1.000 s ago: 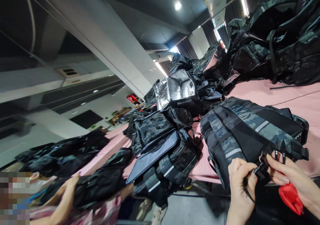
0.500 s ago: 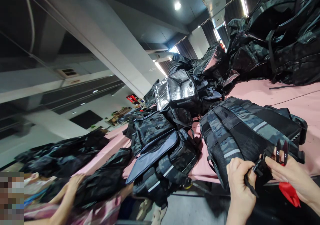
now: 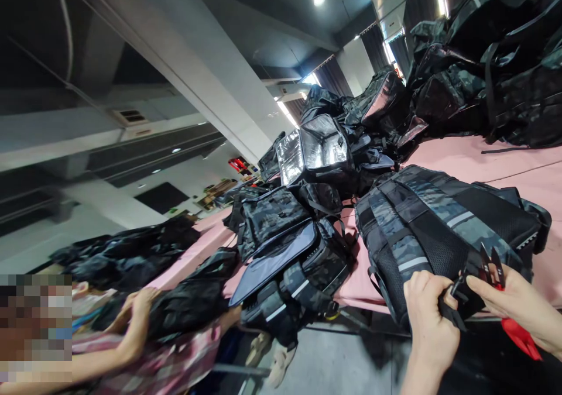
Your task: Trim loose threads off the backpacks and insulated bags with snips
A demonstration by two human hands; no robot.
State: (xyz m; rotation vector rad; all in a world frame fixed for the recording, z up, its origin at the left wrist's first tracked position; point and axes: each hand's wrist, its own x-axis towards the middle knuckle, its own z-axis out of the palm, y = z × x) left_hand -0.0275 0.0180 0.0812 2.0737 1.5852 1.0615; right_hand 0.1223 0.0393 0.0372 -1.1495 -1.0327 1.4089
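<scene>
A camouflage backpack (image 3: 443,219) lies back side up on the pink table (image 3: 492,161) in front of me. My left hand (image 3: 428,319) is closed around a black strap (image 3: 452,310) at the bag's near edge. My right hand (image 3: 520,307) pinches the same strap end from the right. It also holds black thread snips (image 3: 492,266) with a red tassel (image 3: 520,336) hanging under the palm.
More dark camouflage bags (image 3: 298,254) are heaped on the table's left side, with a tall pile (image 3: 483,73) at the back right. Another person at the lower left has a hand (image 3: 143,304) on a black bag (image 3: 188,304). The table edge drops to grey floor (image 3: 342,360).
My hands have drawn closer together on the strap and the buckle is now hidden between them. The view has shifted slightly. The other person's arm has reached further onto the black bag.
</scene>
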